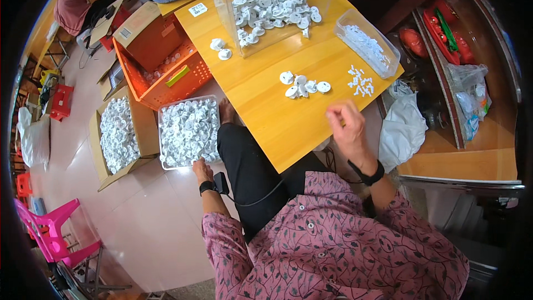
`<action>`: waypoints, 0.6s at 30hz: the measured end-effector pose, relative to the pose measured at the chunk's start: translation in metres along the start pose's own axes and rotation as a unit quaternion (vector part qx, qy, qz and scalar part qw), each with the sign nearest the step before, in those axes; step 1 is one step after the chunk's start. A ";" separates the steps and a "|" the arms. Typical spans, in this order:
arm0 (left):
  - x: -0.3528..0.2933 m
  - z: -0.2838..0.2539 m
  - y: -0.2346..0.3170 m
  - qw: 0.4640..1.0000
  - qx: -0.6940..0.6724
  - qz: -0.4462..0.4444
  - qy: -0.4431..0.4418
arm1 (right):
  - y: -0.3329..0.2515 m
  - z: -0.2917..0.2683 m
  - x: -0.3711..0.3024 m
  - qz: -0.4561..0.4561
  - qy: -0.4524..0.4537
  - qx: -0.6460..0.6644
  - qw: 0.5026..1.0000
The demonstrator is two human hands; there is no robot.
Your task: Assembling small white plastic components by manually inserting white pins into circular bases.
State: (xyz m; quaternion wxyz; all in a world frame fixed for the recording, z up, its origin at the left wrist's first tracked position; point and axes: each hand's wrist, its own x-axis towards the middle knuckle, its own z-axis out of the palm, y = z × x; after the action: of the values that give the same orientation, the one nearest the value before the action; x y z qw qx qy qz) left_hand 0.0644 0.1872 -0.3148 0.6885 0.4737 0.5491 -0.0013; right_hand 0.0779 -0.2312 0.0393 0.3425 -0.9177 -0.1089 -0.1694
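Observation:
My right hand (348, 130) is raised over the near right edge of the yellow wooden table (261, 122), its fingers curled in. Whatever they might hold is too small to make out. Beyond it lie a small cluster of round white plastic parts (302, 85) and a scatter of tiny white pieces (361, 83). Down on the left, my left hand (202, 171) is at the near rim of a clear plastic bin (176, 166) heaped with white plastic parts (189, 128). Its fingers are bunched, and anything between them is hidden.
A clear box (222, 5) of round white parts and a clear tray (395, 69) of tiny pieces stand on the table. Left are an orange crate (166, 89), a cardboard box (145, 128) and a pink chair (53, 233). Shelves (461, 161) flank the right; another person (72, 5) sits far left.

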 end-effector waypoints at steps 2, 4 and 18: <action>0.015 -0.021 -0.003 0.960 0.205 0.188 -0.021 | 0.012 0.004 0.016 0.017 0.022 -0.014 1.000; 0.032 -0.046 -0.014 0.659 0.568 0.487 -0.077 | 0.021 0.008 0.030 0.010 0.059 -0.040 0.997; -0.028 -0.005 -0.004 0.996 -0.037 0.015 -0.081 | 0.042 0.021 0.033 -0.025 0.035 -0.097 0.994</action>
State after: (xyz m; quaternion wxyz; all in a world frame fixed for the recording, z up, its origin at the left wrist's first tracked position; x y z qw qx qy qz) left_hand 0.0474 0.1740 -0.2959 0.7478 0.4542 0.4842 -0.0093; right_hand 0.1266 -0.2458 0.0124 0.2509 -0.9370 -0.1030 -0.2201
